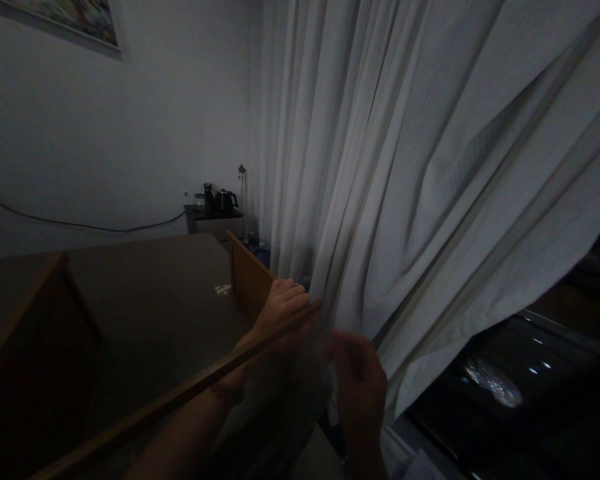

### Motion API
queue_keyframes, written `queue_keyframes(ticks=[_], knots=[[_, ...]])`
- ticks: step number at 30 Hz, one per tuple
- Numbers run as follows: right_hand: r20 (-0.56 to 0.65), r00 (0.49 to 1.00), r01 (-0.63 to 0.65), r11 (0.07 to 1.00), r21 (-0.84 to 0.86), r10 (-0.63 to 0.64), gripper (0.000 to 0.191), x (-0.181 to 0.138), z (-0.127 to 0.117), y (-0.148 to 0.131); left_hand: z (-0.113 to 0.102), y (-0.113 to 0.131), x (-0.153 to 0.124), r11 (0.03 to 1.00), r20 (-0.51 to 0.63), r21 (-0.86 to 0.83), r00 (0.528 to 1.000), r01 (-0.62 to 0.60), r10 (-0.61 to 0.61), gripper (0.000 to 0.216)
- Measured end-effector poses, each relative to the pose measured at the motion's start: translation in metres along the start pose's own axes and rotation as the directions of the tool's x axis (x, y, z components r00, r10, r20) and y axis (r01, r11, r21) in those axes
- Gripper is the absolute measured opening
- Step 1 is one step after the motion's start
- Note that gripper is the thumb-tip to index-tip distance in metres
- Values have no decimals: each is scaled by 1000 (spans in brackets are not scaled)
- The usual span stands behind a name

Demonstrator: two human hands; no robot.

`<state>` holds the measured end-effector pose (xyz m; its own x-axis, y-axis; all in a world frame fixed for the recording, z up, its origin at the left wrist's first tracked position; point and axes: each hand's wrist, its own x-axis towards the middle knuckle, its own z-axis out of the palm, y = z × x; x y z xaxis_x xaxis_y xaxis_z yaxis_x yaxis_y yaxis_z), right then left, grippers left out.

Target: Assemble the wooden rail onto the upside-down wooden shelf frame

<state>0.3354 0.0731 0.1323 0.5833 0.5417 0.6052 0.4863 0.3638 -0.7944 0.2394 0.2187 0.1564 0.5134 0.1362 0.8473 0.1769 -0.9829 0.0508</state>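
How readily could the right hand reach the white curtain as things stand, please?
Probably yes: the right hand hangs just before the folds of the white curtain, with nothing between them. The left hand grips the wooden rod beside it.

- Left hand (280,307): bare, knuckles lit by the dim light.
- Left forearm (200,420): bare along all of its visible length.
- Mark (227,393): a dark, patterned patch across the left forearm just near of the wrist, perhaps a tattoo; too dim to read.
- Right hand (360,380): bare, in shadow, blurred.
- Right wrist (353,460): darker at the near edge; too dim to tell why.
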Motion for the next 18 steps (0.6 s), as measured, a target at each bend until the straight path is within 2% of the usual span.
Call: queue_keyframes(ticks=[5, 8, 11, 14, 16, 18], knots=[[-37, 998, 42, 999, -12, -43, 12, 3, 6, -4, 0, -1, -1, 1000, -32, 17, 999, -14, 14, 21], [-84, 983, 150, 980, -130, -161, 11, 3, 8, -2, 0, -1, -1, 1000, -31, 7, 999, -22, 22, 19], [-150, 954, 226, 950, -215, -261, 21, 1, 7, 4, 0, 0, -1, 1000, -29, 4, 1000, -7, 7, 19], [-163, 966, 168, 968, -187, -199, 23, 0, 4, 9, -1, 0, -1, 1000, -4, 15, 1000, 12, -12, 20], [-103, 990, 87, 990, -108, -98, 18, 2, 2, 8, -1, 0, -1, 1000, 7, 14, 1000, 11, -11, 19], [-30, 998, 61, 996, -64, -63, 12, 4, -1, 5, -1, 0, -1, 1000, 6, 7, 1000, 3, -3, 20]])
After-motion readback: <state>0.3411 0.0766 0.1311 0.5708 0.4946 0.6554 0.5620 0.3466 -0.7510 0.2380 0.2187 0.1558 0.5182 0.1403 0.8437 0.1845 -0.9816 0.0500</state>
